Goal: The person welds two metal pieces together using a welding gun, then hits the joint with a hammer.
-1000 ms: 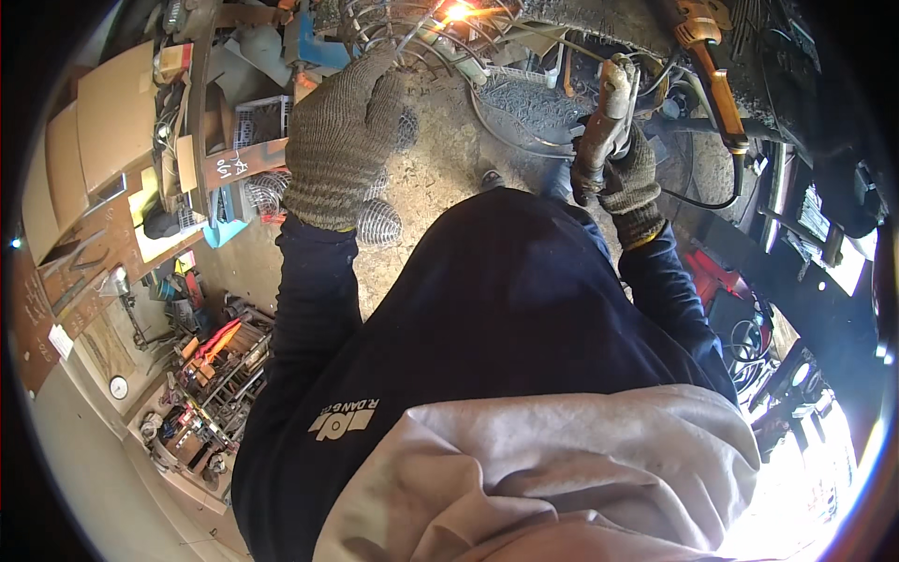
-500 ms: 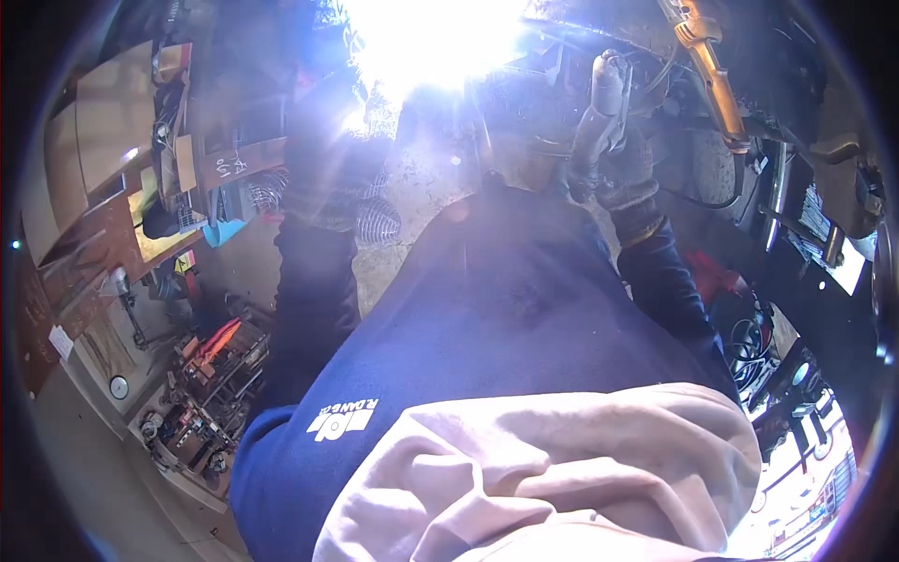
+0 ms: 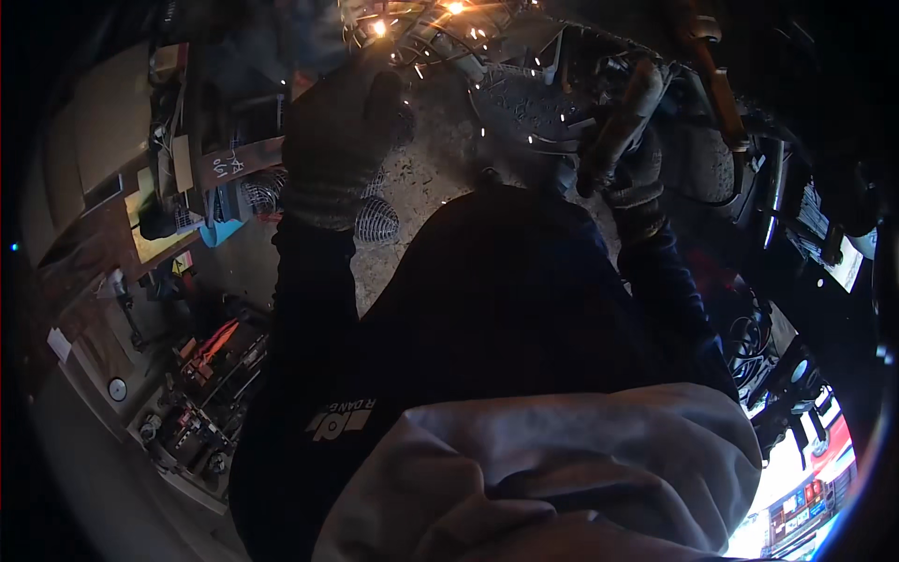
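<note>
My left hand [image 3: 342, 126], in a dark glove with a ribbed cuff, reaches up to the near side of a wire metal piece [image 3: 431, 42] at the top centre. Its fingers are lost in shadow and smoke, so their grip is hidden. Small orange glowing spots and sparks dot the wire piece. To the right of it is my right hand [image 3: 629, 140], also gloved, its fingers closed and pointing upward. What they hold, if anything, I cannot make out. An orange-handled tool [image 3: 723, 98] with a dark cable lies just beyond the right hand.
Coiled wire pieces [image 3: 376, 220] lie by the left wrist, with another [image 3: 265, 190] farther left. A speckled grey surface [image 3: 426, 155] shows between my hands. Shelving with tools [image 3: 211, 403] stands lower left; tangled cables [image 3: 749, 342] hang lower right.
The blinding white light at the top centre has gone out, leaving glowing spots and flying sparks. The view is much darker. The right glove has tilted a little to the right.
</note>
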`<control>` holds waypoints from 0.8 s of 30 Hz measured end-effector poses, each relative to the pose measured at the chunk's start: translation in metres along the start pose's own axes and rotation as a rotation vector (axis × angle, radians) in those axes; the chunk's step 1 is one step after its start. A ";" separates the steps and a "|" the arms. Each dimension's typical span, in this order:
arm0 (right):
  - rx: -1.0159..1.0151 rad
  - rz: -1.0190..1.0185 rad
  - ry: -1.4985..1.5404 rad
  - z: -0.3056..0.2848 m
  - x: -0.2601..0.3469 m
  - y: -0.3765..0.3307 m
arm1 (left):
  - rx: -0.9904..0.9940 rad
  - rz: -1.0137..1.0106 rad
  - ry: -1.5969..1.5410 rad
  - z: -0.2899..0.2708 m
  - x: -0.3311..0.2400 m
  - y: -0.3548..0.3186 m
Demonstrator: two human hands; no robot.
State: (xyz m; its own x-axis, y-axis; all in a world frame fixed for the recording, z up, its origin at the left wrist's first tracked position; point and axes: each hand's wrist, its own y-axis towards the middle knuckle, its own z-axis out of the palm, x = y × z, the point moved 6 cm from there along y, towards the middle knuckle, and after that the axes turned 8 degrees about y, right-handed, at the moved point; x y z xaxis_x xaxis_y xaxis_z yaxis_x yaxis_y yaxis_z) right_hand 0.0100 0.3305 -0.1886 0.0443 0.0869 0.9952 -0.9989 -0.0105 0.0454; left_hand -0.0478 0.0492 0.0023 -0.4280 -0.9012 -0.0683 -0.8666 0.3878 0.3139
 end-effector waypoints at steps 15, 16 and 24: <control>-0.010 0.078 -0.111 -0.002 -0.026 -0.007 | -0.036 0.026 -0.018 0.003 0.001 0.001; 0.010 0.043 -0.296 -0.003 -0.026 -0.007 | -0.044 0.033 -0.017 0.002 0.000 0.001; 0.004 0.046 -0.165 -0.001 -0.024 -0.006 | -0.051 0.030 -0.023 0.001 -0.002 -0.001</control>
State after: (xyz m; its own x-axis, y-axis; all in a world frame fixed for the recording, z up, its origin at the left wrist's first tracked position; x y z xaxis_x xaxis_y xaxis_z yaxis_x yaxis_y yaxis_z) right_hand 0.0149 0.3297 -0.2128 0.0009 -0.0783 0.9969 -0.9999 -0.0147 -0.0003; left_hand -0.0464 0.0513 0.0013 -0.4599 -0.8844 -0.0799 -0.8395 0.4037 0.3636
